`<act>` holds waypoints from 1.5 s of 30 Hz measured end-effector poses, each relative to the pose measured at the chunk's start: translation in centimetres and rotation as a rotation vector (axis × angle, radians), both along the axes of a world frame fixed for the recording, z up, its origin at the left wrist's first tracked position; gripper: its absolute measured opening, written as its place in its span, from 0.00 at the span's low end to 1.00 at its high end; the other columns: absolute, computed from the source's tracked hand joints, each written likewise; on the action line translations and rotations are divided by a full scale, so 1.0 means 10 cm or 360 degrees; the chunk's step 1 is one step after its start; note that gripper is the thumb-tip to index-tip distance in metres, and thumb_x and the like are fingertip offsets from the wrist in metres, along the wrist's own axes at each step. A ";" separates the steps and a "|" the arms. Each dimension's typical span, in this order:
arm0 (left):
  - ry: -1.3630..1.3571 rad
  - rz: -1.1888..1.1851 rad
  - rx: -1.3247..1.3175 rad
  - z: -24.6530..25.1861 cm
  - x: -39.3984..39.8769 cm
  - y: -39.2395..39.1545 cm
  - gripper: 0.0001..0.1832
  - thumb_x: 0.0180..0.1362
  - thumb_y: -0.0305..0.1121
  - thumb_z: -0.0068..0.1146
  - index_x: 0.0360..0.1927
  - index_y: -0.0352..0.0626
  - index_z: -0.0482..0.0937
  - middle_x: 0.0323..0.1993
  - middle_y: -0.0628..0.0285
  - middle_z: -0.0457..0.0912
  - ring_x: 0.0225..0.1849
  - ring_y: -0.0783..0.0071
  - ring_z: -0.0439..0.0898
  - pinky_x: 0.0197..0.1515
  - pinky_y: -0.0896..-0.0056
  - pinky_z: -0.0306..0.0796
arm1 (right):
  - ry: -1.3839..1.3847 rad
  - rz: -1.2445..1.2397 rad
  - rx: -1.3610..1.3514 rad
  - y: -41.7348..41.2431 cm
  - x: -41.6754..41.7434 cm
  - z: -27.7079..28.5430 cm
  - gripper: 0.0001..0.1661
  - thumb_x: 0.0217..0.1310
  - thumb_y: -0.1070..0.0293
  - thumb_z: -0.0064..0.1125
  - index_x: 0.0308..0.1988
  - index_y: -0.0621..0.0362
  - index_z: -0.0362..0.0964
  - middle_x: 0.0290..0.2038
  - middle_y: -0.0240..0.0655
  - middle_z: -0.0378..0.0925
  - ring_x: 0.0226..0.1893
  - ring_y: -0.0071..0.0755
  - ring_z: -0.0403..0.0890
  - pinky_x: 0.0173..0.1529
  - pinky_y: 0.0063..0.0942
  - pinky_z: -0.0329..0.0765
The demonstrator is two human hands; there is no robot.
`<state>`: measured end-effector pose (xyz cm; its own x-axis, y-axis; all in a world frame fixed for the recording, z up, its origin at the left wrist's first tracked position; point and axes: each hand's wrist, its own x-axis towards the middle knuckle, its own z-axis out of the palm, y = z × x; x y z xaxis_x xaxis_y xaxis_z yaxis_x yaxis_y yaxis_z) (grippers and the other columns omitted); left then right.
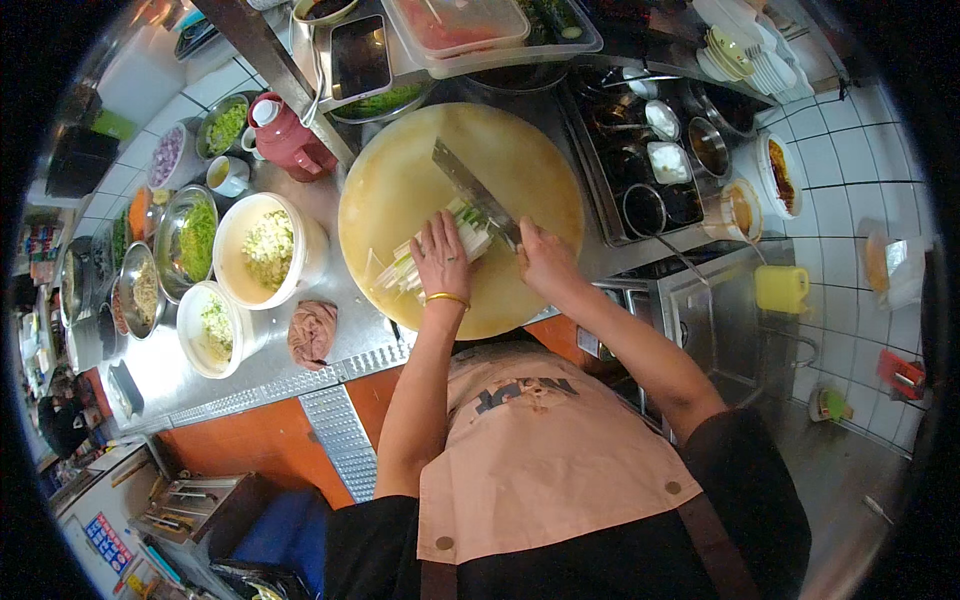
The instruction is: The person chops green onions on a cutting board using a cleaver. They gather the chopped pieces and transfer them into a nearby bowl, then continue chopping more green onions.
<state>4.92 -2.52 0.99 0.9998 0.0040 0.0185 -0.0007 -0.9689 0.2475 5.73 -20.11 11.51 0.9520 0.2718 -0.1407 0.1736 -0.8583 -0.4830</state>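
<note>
On a round yellowish chopping board (397, 161) lies a bundle of cut spring onions (478, 238), white stalks with some green. My left hand (441, 259) rests flat over the bundle and holds it down, fingers pointing away from me. My right hand (546, 253) grips the handle of a kitchen cleaver (474, 186). Its blade slants to the upper left, along the right end of the bundle. A few loose pale strips stick out left of my left hand. The cleaver's handle is mostly covered by my fingers.
Left of the board stand white tubs (300, 255) of chopped onion, a crumpled brown cloth (312, 334), metal bowls (171, 259) and a pink jug (289, 142). Behind are a phone (361, 57) and a plastic container (577, 52). A black seasoning tray (622, 172) stands right.
</note>
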 end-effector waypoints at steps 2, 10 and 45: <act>-0.0021 0.0018 -0.0028 0.02 0.00 -0.03 0.55 0.45 0.44 0.76 0.74 0.39 0.58 0.72 0.54 0.65 0.73 0.54 0.62 0.72 0.41 0.55 | -0.0071 0.0062 0.0096 -0.09 -0.11 0.16 0.14 0.57 0.79 0.54 0.43 0.67 0.62 0.35 0.60 0.79 0.38 0.69 0.81 0.41 0.57 0.76; 0.0016 -0.0024 0.0157 -0.04 0.01 -0.01 0.57 0.46 0.51 0.74 0.75 0.40 0.56 0.75 0.55 0.61 0.75 0.54 0.60 0.73 0.42 0.55 | 0.0120 0.0041 -0.0137 -0.01 -0.19 -0.07 0.12 0.55 0.80 0.52 0.41 0.68 0.62 0.34 0.62 0.78 0.38 0.68 0.81 0.42 0.58 0.76; -0.0013 -0.0029 -0.0075 0.08 0.00 0.01 0.58 0.41 0.53 0.76 0.71 0.33 0.59 0.71 0.48 0.65 0.72 0.51 0.63 0.72 0.45 0.57 | -0.0102 0.0134 0.0007 -0.09 -0.23 0.17 0.12 0.58 0.78 0.55 0.41 0.66 0.62 0.32 0.60 0.79 0.35 0.67 0.82 0.40 0.55 0.77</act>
<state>4.96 -2.40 1.77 0.9995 -0.0134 0.0271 -0.0208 -0.9559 0.2930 3.48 -20.97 13.22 0.9329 0.3515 -0.0787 0.2756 -0.8372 -0.4724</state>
